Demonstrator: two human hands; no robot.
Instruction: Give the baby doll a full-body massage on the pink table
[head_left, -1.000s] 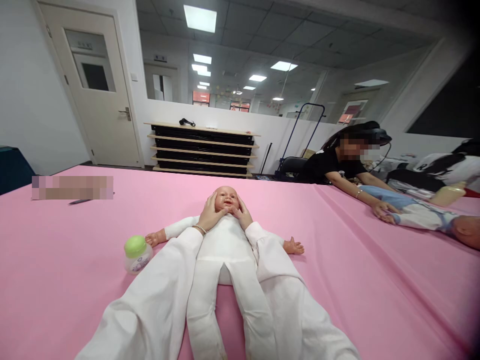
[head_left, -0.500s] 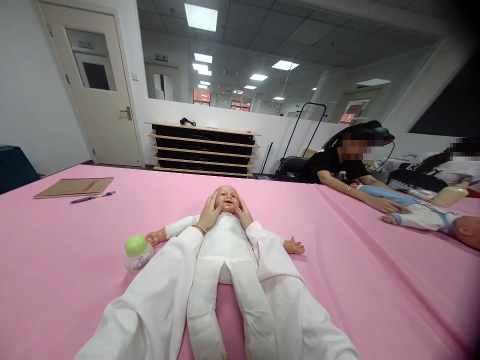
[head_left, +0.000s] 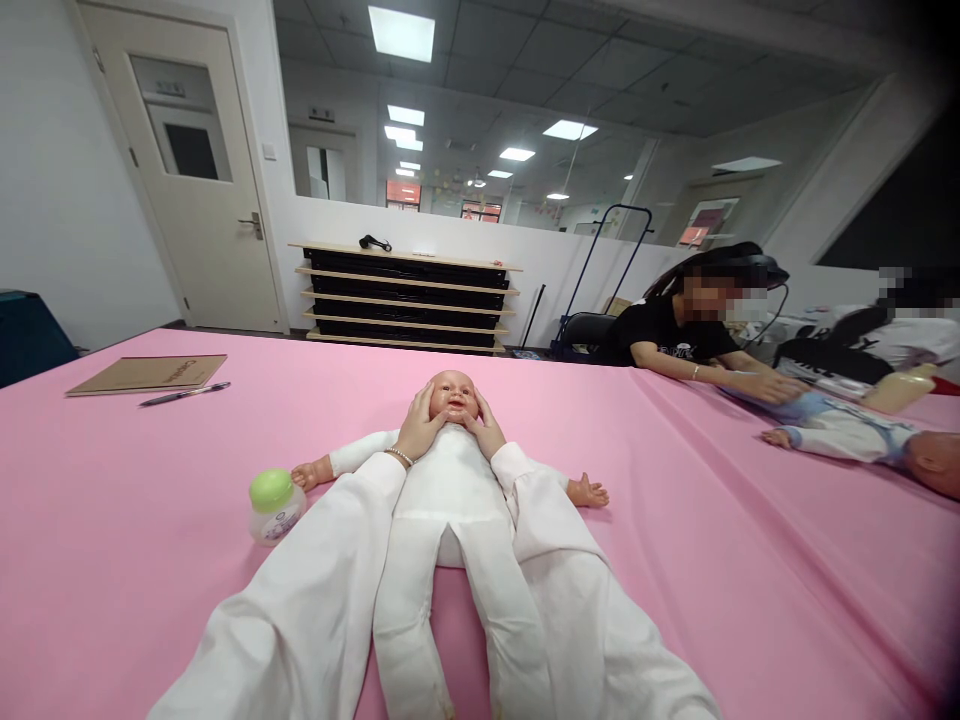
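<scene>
A baby doll (head_left: 451, 480) with a white cloth body lies on its back on the pink-covered table (head_left: 150, 560), its arms spread out. My left hand (head_left: 420, 425) cups one side of the doll's head (head_left: 454, 388), and my right hand (head_left: 487, 425) cups the other. The fingers of both hands stretch up along the cheeks, while the thumbs rest by the chin below the mouth. Beside the doll's hand at the left stands a small clear jar (head_left: 276, 510) with a green lid.
A brown notebook (head_left: 150, 373) and a pen (head_left: 185, 394) lie at the far left of the table. On the right, a person in black (head_left: 667, 325) handles another doll (head_left: 855, 430), near a yellowish bottle (head_left: 900, 388). Shelving (head_left: 405, 290) stands behind the table.
My thumbs have slid slightly inward along the doll's chin. The person at the right has moved their hands toward the other doll's clothing and raised one a little.
</scene>
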